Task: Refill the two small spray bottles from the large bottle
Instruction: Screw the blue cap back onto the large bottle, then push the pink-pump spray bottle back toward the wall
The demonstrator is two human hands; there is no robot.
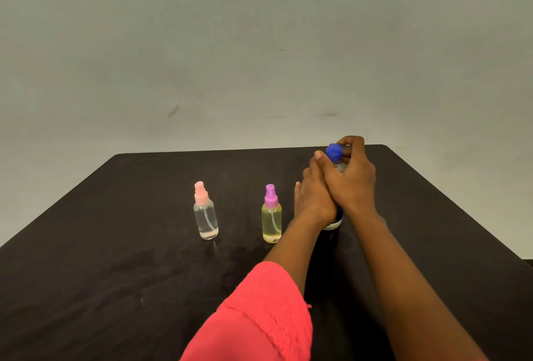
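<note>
Large bottle (333,223) upright on the dark table (115,245), mostly hidden by both hands. Left hand (314,196) apparently wraps its body, fingers curled. Right hand (353,179) fingers clamp its blue cap (334,153). Purple-capped spray bottle (271,218) stands just left of it, and the pink-capped spray bottle (205,213) farther left.

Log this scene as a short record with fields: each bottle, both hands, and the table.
large bottle: upright on table, blue cap on top
left hand: grips large bottle's body
right hand: fingers curled round blue cap
pink-cap bottle: upright, capped, clear liquid, untouched
purple-cap bottle: upright, capped, yellowish liquid, untouched
table: black
</note>
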